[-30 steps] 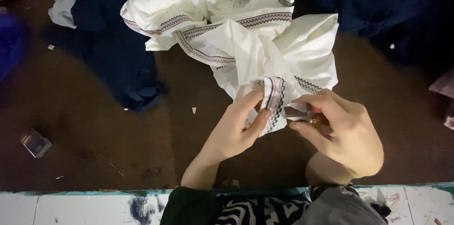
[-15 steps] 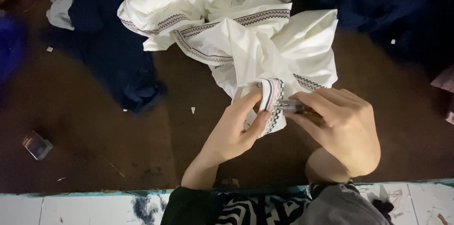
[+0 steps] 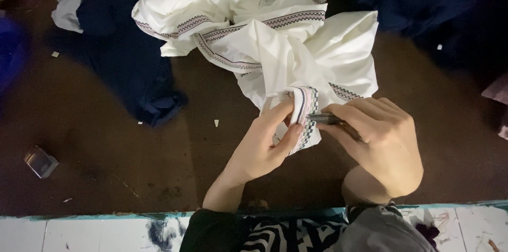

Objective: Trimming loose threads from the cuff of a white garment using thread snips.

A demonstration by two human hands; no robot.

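A crumpled white garment (image 3: 254, 24) with patterned woven trim lies on the dark brown table (image 3: 106, 146). My left hand (image 3: 264, 143) pinches a folded edge of its striped trim (image 3: 304, 106) between thumb and fingers. My right hand (image 3: 383, 143) grips a small dark metal tool (image 3: 325, 118), its tip touching the trim just right of my left thumb. What kind of tool it is I cannot tell.
Dark navy cloth (image 3: 121, 61) lies at the left, more dark fabric (image 3: 423, 3) at the back right. A small shiny boxy object (image 3: 39, 161) sits at the front left. Scraps (image 3: 216, 123) dot the table. A pale painted edge (image 3: 95, 228) runs along the front.
My right hand has shifted slightly left, bringing the tool's tip onto the trim. My left hand keeps its pinch on the fabric.
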